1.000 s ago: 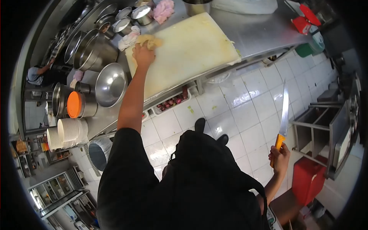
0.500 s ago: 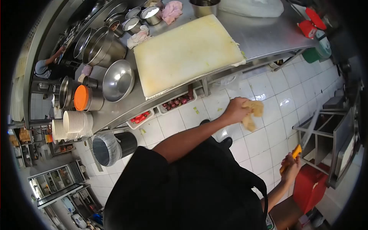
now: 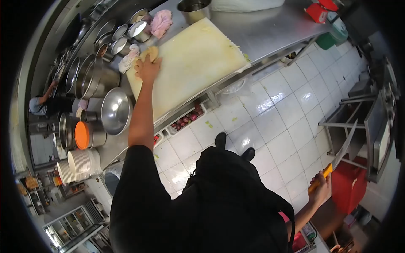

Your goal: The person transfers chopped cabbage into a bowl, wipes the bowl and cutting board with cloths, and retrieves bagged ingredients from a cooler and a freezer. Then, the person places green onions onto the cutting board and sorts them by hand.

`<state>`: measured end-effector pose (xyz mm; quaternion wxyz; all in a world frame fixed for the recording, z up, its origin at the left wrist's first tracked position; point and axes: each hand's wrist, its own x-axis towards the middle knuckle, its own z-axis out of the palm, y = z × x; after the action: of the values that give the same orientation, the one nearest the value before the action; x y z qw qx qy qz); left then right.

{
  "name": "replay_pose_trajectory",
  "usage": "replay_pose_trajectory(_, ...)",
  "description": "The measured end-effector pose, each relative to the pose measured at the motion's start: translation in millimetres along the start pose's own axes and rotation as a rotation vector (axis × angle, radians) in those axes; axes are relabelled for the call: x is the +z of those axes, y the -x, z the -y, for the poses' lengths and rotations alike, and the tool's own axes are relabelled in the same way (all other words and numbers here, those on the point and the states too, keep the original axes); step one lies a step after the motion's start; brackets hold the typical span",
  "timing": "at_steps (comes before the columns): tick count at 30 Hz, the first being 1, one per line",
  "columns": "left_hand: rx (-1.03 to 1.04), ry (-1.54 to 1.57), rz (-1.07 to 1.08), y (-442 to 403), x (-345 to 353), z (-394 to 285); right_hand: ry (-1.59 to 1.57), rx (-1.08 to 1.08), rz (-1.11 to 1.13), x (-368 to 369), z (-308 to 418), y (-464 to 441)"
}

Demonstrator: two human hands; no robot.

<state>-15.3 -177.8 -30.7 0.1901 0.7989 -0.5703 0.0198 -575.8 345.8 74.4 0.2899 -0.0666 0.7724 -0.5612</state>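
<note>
Left hand (image 3: 147, 69) | tan cloth (image 3: 151, 52) just beyond palm, apparently touching fingertips

- one tan cloth (image 3: 151, 52) at the left fingers (image 3: 147, 66);
- one cutting board (image 3: 190, 63) beneath them;
- one knife (image 3: 322, 177) within the right fingers (image 3: 319, 185);
- one bright pink cloth (image 3: 161, 24) beyond the left fingers;
- one orange lid (image 3: 82, 135) and two stacks of white containers (image 3: 79, 161), well apart from the left fingers;
- two dark shoes (image 3: 220, 141), between both hands' fingers;
- one red scale (image 3: 316, 12), well apart from all fingers
</note>
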Motion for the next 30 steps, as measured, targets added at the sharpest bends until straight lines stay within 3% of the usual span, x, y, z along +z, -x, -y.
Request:
replay_pose_trajectory(1,-0.021,-0.067,-0.117,9.1,-4.3,-16.5,0.005,0.011,-0.014,1.9,-0.9,8.2)
replay_pose_trajectory(4,0.04,0.063,-0.075,-22.0,14.8,3.1,0.034,0.029,-0.039,-1.1,-6.7,29.3)
replay_pose_trajectory(6,0.184,0.222,-0.024,-8.7,23.7,-7.1,0.034,0.039,-0.043,-1.9,-8.5,36.6)
replay_pose_trajectory(9,0.446,0.504,0.003,74.6,62.6,-83.0,-0.022,0.007,-0.059,8.4,-7.6,46.1)
replay_pose_trajectory(11,0.451,0.854,0.337,147.1,34.0,-159.9,-0.038,-0.008,-0.058,17.6,-2.6,42.4)
replay_pose_trajectory(12,0.422,0.921,0.68,175.8,10.8,-185.5,-0.044,-0.014,-0.046,22.7,0.7,39.1)
replay_pose_trajectory(13,0.307,1.057,0.793,208.4,-1.2,-208.5,-0.058,-0.023,-0.035,25.2,5.6,35.7)
replay_pose_trajectory(14,0.318,1.092,1.047,224.2,-18.7,-220.5,-0.081,-0.04,-0.025,28.3,12.4,28.9)
replay_pose_trajectory(16,0.123,1.47,1.36,251.4,-50.2,-234.3,-0.122,-0.082,-0.007,36.9,27.8,21.1)
replay_pose_trajectory(19,-0.086,1.699,1.369,238.2,-86.6,-226.0,-0.159,-0.143,-0.007,34.1,43.8,21.9)
replay_pose_trajectory(21,0.002,1.697,1.196,201.6,-119.0,-204.3,-0.167,-0.161,-0.026,35.0,49.4,30.4)
replay_pose_trajectory(23,-0.112,1.706,1.017,159.3,-148.1,-179.2,-0.164,-0.17,-0.056,34.3,50.4,39.1)
replay_pose_trajectory(24,-0.005,1.638,0.913,131.0,-155.9,-164.2,-0.156,-0.17,-0.076,33.5,48.2,43.6)
replay_pose_trajectory(25,-0.088,1.632,0.787,103.2,-150.8,-150.3,-0.149,-0.17,-0.097,33.8,46.3,46.7)
replay_pose_trajectory(27,-0.087,1.287,0.623,43.1,-143.4,-124.8,-0.14,-0.134,-0.129,33.8,40.9,55.3)
replay_pose_trajectory(29,-0.039,1.194,0.753,-30.2,-72.9,-89.5,-0.125,-0.108,-0.148,26.6,27.9,57.8)
replay_pose_trajectory(30,-0.055,0.915,0.617,-39.7,-31.8,-87.5,-0.118,-0.092,-0.141,21.9,25.6,61.7)
